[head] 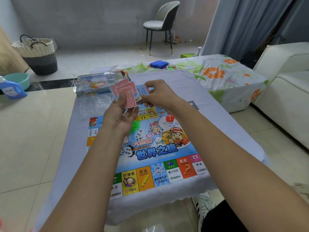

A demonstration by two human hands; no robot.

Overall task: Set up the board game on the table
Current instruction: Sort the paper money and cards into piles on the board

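Left hand [119, 114] grips the red cards [127, 93]; right hand [159, 94] pinches a blue card [142, 90]; best sort them by colour over the board [150, 148].

A game board [150, 148] lay flat on a cloth-covered desk [217, 118], close to the near edge. Behind it, at the desk's far left corner, sat the game box [93, 86]. Both hands were raised above the board's far side: the left hand [120, 116] held a fan of cards [127, 92], and the right hand [158, 94], just beside it, pinched a card [142, 90]. Behind the desk and to the right stood a covered bed [225, 76], a sofa [284, 91] right of that. A chair [162, 22] stood far behind, a basket [38, 54] far left.
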